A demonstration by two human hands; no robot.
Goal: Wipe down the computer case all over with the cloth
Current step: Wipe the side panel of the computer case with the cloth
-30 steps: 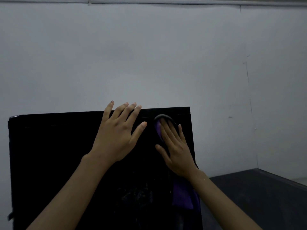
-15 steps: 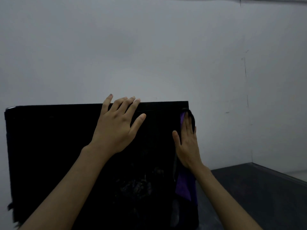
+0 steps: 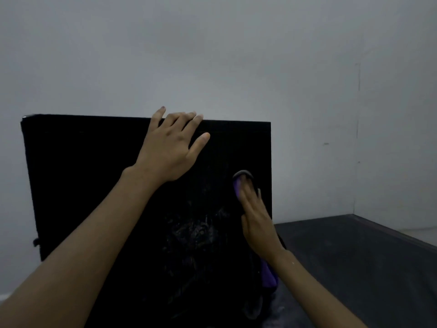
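A black computer case (image 3: 89, 176) stands in front of me with its broad dark side facing me. My left hand (image 3: 170, 147) lies flat on that side, fingers spread and reaching the top edge. My right hand (image 3: 256, 218) presses a purple cloth with a dark rim (image 3: 237, 184) against the case near its right edge, about halfway down. The cloth's lower end (image 3: 268, 276) hangs below my right wrist. Faint smears show on the panel's lower middle.
A pale wall (image 3: 212, 55) rises right behind the case. The case stands on a dark grey table (image 3: 354, 261) that stretches to the right, with its far right edge near a wall corner.
My right hand with the cloth has slid down the case's right edge from the top corner. My left hand has shifted slightly up to the top edge.
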